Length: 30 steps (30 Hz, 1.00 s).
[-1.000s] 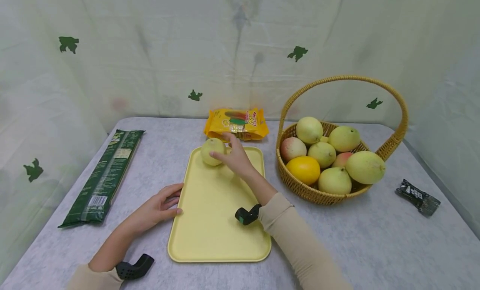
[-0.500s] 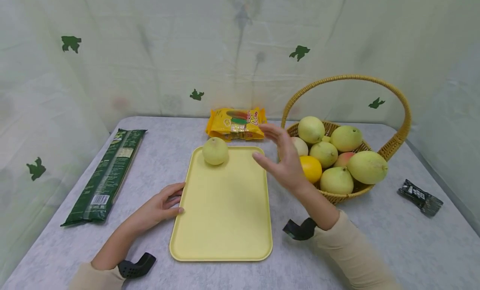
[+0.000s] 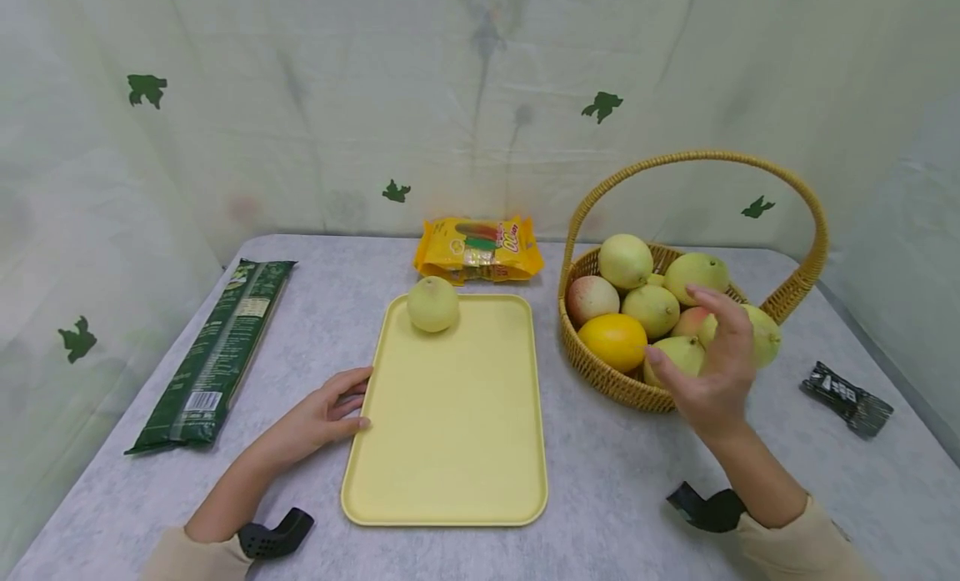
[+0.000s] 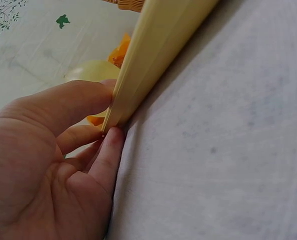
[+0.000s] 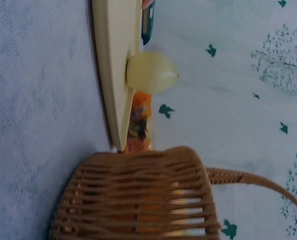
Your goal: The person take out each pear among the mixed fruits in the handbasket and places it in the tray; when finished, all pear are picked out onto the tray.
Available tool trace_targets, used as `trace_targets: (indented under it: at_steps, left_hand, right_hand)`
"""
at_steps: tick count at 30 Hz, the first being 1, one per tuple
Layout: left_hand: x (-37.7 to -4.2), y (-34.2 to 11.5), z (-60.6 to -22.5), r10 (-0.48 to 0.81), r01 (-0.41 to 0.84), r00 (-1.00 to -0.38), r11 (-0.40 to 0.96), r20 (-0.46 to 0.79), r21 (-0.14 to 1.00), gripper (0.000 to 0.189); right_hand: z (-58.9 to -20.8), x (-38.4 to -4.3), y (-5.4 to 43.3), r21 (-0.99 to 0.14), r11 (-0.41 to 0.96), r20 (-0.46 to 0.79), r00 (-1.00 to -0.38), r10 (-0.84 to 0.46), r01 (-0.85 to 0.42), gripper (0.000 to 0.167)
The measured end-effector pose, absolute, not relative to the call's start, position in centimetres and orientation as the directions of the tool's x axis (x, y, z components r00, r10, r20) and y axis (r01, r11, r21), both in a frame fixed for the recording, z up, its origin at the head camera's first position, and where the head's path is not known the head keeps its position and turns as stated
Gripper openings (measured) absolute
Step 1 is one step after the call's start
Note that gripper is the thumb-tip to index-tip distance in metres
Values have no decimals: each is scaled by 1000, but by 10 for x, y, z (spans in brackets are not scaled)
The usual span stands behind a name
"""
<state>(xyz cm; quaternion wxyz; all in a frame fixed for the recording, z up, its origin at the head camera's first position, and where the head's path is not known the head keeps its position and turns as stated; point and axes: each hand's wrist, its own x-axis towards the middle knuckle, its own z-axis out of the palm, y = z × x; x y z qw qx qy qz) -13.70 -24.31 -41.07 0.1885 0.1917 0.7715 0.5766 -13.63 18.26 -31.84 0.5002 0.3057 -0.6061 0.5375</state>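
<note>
At the left long edge of a pale yellow tray [image 3: 450, 431], my left hand [image 3: 321, 416] pinches the rim; in the left wrist view the thumb [image 4: 88, 95] lies on the rim and fingertips sit below it. A round yellow-green pear [image 3: 432, 304] stands at the tray's far left corner. My right hand [image 3: 716, 381] is over the front right of a wicker basket [image 3: 600, 379], thumb and fingers spread apart with nothing held. It partly covers a pale pear [image 3: 678, 353] and a large green-yellow fruit [image 3: 763, 335].
The basket also holds a yellow fruit [image 3: 613, 341], a pinkish peach [image 3: 592, 299] and several pale green fruits under a tall arched handle [image 3: 697, 156]. A yellow snack packet [image 3: 480, 249] lies behind the tray, a long green packet [image 3: 217, 356] left, a small black packet [image 3: 847, 399] right.
My right hand has let go of the pear on the tray and moved right to the basket's front right. My left hand stays at the tray's edge.
</note>
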Motion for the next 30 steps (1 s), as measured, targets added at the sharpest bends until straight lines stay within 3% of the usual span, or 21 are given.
trace_targets:
  at_steps: [13,21,30]
  left_hand:
    - [-138,-244,-413,519,77,-852,245,-64,967,71]
    - [-137,-243,-413,516,77,-854,243,-62,967,72]
    - [-138,-244,-414,522,83,-851,241,-57,967,71]
  right_hand:
    - [-341,-139,244,-495,453,866,-383,321,-741,68]
    - [-349,-144,256,-528,479,848,-401,346,-702,64]
    - [-336,-130,251,-574,492,818,-486,308,-655,60]
